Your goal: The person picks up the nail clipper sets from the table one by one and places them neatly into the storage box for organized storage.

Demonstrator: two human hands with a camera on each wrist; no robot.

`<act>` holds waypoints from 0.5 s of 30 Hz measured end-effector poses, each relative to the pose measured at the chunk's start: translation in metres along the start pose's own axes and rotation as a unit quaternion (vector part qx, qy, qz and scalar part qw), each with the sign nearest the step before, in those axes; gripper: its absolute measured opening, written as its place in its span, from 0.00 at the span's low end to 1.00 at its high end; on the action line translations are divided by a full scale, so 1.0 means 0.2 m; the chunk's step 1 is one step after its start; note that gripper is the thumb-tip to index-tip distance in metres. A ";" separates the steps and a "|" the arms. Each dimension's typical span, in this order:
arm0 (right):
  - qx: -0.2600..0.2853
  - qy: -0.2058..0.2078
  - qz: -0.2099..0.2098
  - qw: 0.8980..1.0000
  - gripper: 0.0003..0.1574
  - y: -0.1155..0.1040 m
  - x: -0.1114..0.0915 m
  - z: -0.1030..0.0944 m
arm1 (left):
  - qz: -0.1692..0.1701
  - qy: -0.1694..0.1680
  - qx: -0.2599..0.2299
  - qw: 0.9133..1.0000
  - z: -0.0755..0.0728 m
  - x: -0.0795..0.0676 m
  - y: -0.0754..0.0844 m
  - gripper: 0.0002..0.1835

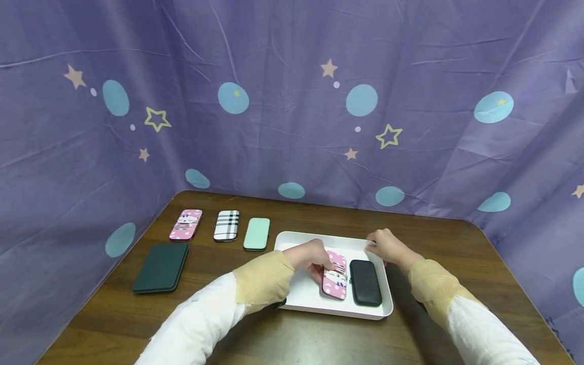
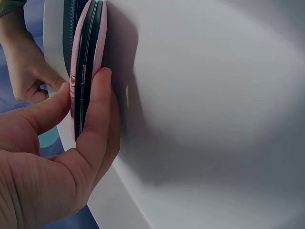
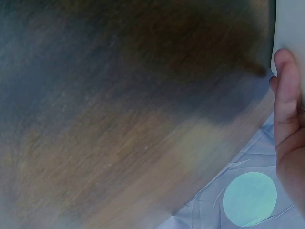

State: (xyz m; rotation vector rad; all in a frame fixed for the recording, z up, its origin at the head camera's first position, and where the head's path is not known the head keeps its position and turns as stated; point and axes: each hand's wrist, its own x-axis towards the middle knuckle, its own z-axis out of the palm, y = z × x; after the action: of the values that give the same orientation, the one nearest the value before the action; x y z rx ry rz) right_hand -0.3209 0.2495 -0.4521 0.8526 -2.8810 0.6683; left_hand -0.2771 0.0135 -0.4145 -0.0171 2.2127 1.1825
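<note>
My left hand (image 1: 311,255) pinches a pink hard case (image 1: 335,284) printed with a white cartoon cat, thumb on one face and fingers on the other. In the left wrist view this pink case (image 2: 102,38) stands on edge toward the camera, its dark metal-framed seam showing. It is inside a white tray (image 1: 296,291), to the left of a black textured case (image 1: 365,284). At the tray's far right, my right hand (image 1: 390,248) grips the rim. The right wrist view catches only part of that hand (image 3: 289,114), against the tray's outer wall.
Left of the tray, a mint green case (image 1: 257,233), a plaid case (image 1: 226,225) and another pink cat case (image 1: 186,225) lie in a row. A dark green flat case (image 1: 161,268) lies nearer on the wooden table (image 1: 214,274). A purple curtain (image 1: 292,126) hangs behind.
</note>
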 end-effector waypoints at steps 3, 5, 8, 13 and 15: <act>0.002 -0.001 0.004 1.000 0.12 0.00 0.00 0.00 | 0.000 0.002 0.000 1.000 0.00 -0.01 0.00 0.09; 0.004 -0.003 0.009 1.000 0.11 0.01 0.00 0.00 | -0.003 0.004 0.002 1.000 0.00 -0.01 0.01 0.09; 0.008 -0.002 0.012 1.000 0.12 0.01 0.00 0.00 | -0.008 -0.002 0.007 1.000 0.00 -0.01 0.01 0.09; 0.016 -0.005 0.018 1.000 0.13 0.01 0.00 0.01 | -0.013 0.003 0.026 1.000 0.00 -0.01 0.02 0.10; 0.018 -0.008 0.020 1.000 0.12 0.01 0.00 0.01 | -0.014 0.014 0.037 0.999 0.00 -0.02 0.02 0.10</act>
State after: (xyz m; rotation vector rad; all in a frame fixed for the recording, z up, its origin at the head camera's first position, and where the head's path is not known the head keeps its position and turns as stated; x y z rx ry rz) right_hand -0.3219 0.2498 -0.4539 0.8100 -2.9152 0.7224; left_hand -0.2750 0.0149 -0.4095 -0.0338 2.2711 1.0916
